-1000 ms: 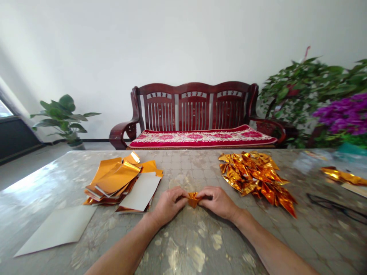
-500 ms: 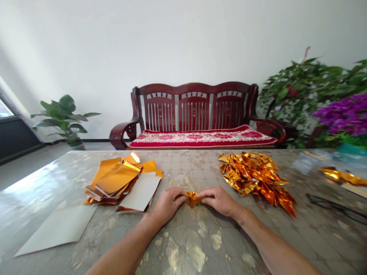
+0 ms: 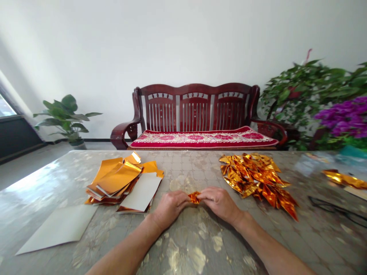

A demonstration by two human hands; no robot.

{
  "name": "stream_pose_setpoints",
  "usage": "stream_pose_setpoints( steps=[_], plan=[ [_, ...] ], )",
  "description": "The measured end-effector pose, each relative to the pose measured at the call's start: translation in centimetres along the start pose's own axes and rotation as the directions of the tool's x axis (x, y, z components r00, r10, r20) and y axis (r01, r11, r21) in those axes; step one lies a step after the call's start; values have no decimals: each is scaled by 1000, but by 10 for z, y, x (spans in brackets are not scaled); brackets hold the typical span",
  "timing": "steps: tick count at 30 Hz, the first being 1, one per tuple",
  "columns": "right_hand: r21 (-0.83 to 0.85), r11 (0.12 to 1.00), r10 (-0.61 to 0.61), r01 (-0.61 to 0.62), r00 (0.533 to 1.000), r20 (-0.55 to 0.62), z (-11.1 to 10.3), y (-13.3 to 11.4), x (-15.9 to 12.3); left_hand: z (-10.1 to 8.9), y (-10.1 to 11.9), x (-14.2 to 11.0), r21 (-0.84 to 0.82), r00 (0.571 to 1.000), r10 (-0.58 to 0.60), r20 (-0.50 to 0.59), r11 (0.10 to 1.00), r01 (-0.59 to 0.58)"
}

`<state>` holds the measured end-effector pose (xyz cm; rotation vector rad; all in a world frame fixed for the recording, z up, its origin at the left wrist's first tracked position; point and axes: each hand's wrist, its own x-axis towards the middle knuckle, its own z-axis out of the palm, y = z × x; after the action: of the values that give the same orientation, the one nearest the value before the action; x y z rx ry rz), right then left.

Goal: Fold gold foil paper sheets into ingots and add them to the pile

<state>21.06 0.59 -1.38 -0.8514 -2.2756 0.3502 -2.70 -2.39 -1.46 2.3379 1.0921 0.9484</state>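
Note:
Between my two hands is a small folded piece of gold foil paper [image 3: 194, 198], held just above or on the table; which, I cannot tell. My left hand [image 3: 171, 206] pinches its left end, fingers closed. The right end is gripped by my right hand [image 3: 218, 202], thumb and fingers pressed together. Left of my hands lies a loose stack of gold foil sheets [image 3: 119, 177], with a pale sheet [image 3: 142, 192] face up on its near side. To the right sits a heap of folded, pointed gold foil pieces [image 3: 255, 177].
A single pale sheet [image 3: 59, 229] lies at the table's left front. Black-framed glasses [image 3: 335, 209], more gold foil [image 3: 344, 178] and clear plastic [image 3: 312, 162] lie on the right. Beyond the patterned table [image 3: 195, 248] stand a wooden bench [image 3: 195, 110] and potted plants [image 3: 69, 118].
The foil piece between my hands looks narrower and more crumpled; its lower point no longer shows. My left hand has moved slightly right. The stack and heap are unchanged.

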Motion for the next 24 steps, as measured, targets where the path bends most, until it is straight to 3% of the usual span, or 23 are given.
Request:
stream_pose_setpoints(
  steps=[6, 13, 24],
  plan=[
    [-95, 991, -98, 97, 995, 0, 0, -5, 0, 2, 5, 1, 116, 999, -8, 54, 993, 2],
    [-126, 985, -117, 119, 993, 25, 0, -11, 2, 7, -1, 0, -24, 999, -35, 3, 999, 35],
    [-231, 959, -151, 164, 986, 72, 2, -13, 1, 10, -2, 1, -23, 997, -61, -53, 998, 60]
  ],
)
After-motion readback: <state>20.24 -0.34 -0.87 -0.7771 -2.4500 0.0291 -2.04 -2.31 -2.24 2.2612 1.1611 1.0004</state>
